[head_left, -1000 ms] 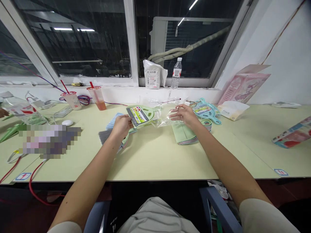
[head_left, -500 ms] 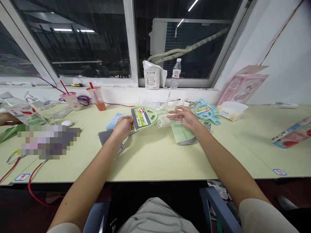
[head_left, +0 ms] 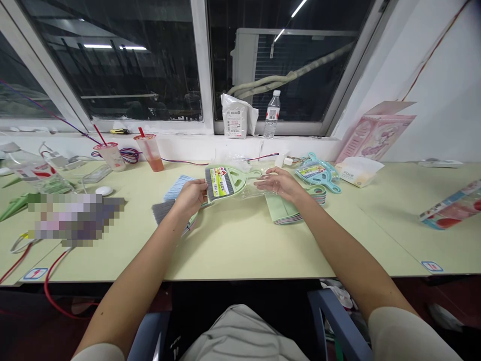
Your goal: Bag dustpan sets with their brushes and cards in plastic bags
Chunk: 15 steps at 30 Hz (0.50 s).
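My left hand point(head_left: 192, 196) is closed on the bristle end of a light green hand brush and dustpan set point(head_left: 237, 180). Its paper label faces up, and its handle points right. At that handle, my right hand point(head_left: 280, 183) grips a clear plastic bag point(head_left: 248, 189); the bag's see-through film makes its exact edge hard to follow. Under my left wrist lie a grey-bristled brush point(head_left: 162, 210) and a blue striped piece point(head_left: 179, 186). A folded stack of green dustpans or sheets point(head_left: 283, 208) sits below my right hand. Beyond it are blue brush and dustpan sets point(head_left: 317, 173).
Two drink cups with red straws point(head_left: 149, 153) stand at the back left. A water bottle point(head_left: 272, 115) and a white package point(head_left: 235, 118) are on the sill. At right are a tissue pack point(head_left: 359, 171), a pink box point(head_left: 378, 133) and a colourful package point(head_left: 453, 204).
The brush set has shifted slightly right, its handle further along the plastic bag. My right hand has moved a little left. Another person's hand at the far left has gone out of view.
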Each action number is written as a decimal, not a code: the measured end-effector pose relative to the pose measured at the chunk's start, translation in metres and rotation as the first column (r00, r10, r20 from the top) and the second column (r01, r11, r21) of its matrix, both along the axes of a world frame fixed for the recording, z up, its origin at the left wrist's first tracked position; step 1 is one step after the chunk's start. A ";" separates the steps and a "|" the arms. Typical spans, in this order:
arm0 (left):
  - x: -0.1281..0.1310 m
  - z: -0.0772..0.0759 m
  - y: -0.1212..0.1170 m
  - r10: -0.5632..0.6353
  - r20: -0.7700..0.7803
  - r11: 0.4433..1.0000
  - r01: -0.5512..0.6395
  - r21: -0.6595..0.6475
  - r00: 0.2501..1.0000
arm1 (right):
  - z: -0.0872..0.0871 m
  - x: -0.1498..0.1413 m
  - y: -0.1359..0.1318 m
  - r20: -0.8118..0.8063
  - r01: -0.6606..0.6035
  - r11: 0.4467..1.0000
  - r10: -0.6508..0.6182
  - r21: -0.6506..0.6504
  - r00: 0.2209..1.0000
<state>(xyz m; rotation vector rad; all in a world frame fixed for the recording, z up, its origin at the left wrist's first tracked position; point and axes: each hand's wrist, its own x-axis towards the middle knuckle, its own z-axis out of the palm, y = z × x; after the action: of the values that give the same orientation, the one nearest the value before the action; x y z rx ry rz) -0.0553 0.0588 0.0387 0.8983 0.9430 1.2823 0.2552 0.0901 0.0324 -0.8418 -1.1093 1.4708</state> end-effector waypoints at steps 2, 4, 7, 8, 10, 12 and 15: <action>0.002 0.000 -0.001 -0.016 -0.002 1.000 0.016 0.004 1.000 | 0.001 -0.003 -0.001 -0.005 -0.008 1.000 0.008 -0.018 1.000; 0.003 -0.001 -0.002 -0.042 0.007 0.999 0.042 0.016 0.999 | 0.001 -0.005 -0.002 -0.021 -0.005 1.000 0.004 -0.029 1.000; 0.005 -0.002 -0.003 -0.081 0.022 0.997 0.080 0.014 0.996 | 0.000 -0.008 -0.002 -0.036 -0.003 0.999 0.002 -0.041 0.999; 0.006 -0.002 -0.004 -0.090 0.024 0.996 0.089 0.009 0.996 | -0.001 -0.010 -0.002 -0.032 -0.004 0.999 0.003 -0.047 0.999; 0.007 -0.004 -0.004 -0.096 0.024 0.995 0.096 -0.009 0.995 | -0.003 -0.012 -0.001 -0.016 -0.005 0.998 0.004 -0.059 1.000; 0.009 -0.006 -0.004 -0.095 0.030 0.995 0.095 -0.021 0.995 | -0.004 -0.015 0.000 -0.005 0.013 0.998 -0.014 -0.067 1.000; 0.011 -0.012 -0.002 -0.085 0.050 0.996 0.087 -0.027 0.995 | -0.007 -0.015 0.003 -0.012 0.062 0.996 -0.063 -0.065 0.998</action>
<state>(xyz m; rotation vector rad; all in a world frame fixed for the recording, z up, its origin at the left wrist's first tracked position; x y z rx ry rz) -0.0439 0.0564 0.0271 0.8723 0.8739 1.2088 0.2397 0.0926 0.0256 -0.9026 -1.0203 1.4648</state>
